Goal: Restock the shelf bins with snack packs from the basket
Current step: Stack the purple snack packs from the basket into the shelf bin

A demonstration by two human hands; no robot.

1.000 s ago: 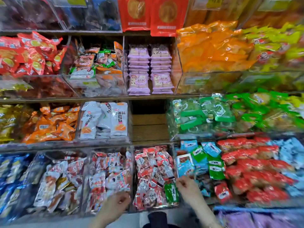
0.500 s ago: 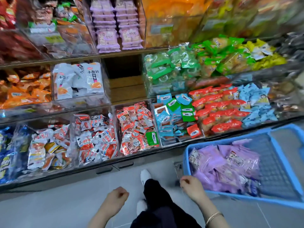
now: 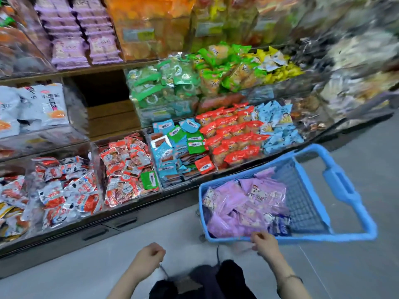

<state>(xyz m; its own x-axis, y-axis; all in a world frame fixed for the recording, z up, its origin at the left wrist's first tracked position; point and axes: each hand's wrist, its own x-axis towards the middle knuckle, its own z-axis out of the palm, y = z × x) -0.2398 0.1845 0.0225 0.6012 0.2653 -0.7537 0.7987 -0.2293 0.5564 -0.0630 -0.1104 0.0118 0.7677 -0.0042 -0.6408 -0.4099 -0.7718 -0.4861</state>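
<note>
From the head camera, our right hand point(image 3: 266, 241) sits at the near rim of the basket point(image 3: 313, 235), fingers curled; whether they pinch anything we cannot tell. The purple snack packs point(image 3: 248, 203) lie heaped inside the basket, just beyond that hand, which is the nearer one. Our left hand point(image 3: 149, 255), a curled empty fist, hangs left of the basket. The lettering on the packs is too blurred to read.
</note>
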